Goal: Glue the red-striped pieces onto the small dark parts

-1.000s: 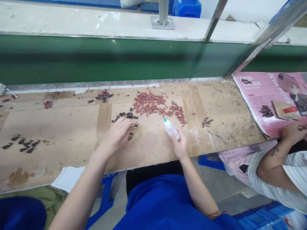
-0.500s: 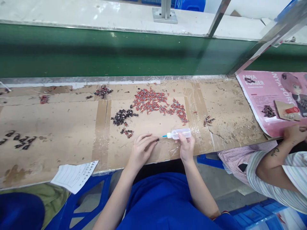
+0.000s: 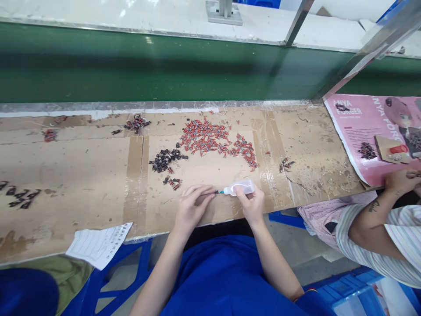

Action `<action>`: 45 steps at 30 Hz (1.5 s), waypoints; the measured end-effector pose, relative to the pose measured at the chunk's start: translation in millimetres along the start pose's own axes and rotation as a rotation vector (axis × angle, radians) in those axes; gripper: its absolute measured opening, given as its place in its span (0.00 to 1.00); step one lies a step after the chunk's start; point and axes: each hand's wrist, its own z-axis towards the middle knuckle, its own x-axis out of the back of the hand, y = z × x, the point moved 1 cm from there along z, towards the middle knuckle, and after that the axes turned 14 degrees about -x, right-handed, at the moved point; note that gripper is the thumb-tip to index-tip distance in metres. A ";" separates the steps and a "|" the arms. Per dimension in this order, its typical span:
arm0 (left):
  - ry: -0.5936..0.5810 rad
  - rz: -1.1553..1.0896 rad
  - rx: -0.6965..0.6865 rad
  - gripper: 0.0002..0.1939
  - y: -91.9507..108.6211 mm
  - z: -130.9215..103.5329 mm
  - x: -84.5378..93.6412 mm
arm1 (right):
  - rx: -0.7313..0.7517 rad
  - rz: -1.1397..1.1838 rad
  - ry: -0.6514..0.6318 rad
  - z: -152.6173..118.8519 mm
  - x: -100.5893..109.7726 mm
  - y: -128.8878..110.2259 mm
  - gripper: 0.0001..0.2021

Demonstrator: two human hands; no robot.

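My left hand (image 3: 194, 205) pinches a small black part (image 3: 215, 192) between thumb and fingertips, low over the cardboard. In my right hand (image 3: 252, 202) lies a clear squeeze bottle (image 3: 242, 187), tipped on its side with its blue-green needle tip (image 3: 221, 192) pointing left. That tip meets the black part or sits right beside it; contact is too small to make out. Beyond my hands spreads a heap of small red and metal pieces (image 3: 205, 137). A pile of black parts (image 3: 164, 160) lies to its left, with several red-and-black pieces (image 3: 173, 181) just below.
Cardboard (image 3: 88, 175) covers the bench, backed by a green panel (image 3: 138, 70). A paper slip (image 3: 98, 243) overhangs the front edge at left. At right, a co-worker's arm (image 3: 375, 215) rests by a pink poster (image 3: 353, 136). Several black parts (image 3: 23, 195) lie far left.
My right hand has moved the bottle left, tilting it, so its tip now reaches the black part. My left hand stays nearly in place. The view has shifted slightly.
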 end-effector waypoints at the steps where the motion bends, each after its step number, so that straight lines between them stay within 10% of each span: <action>1: 0.002 -0.004 0.001 0.08 0.3 0.2 0.1 | -0.001 -0.005 0.002 -0.1 0.1 0.0 0.11; 37: 0.005 -0.011 0.042 0.06 -0.2 0.1 -0.1 | 0.029 0.148 0.080 3.1 4.9 1.4 0.14; 45: -0.004 0.083 -0.045 0.06 -4.8 0.3 -0.2 | 0.204 0.001 -0.093 3.9 -16.5 -3.1 0.17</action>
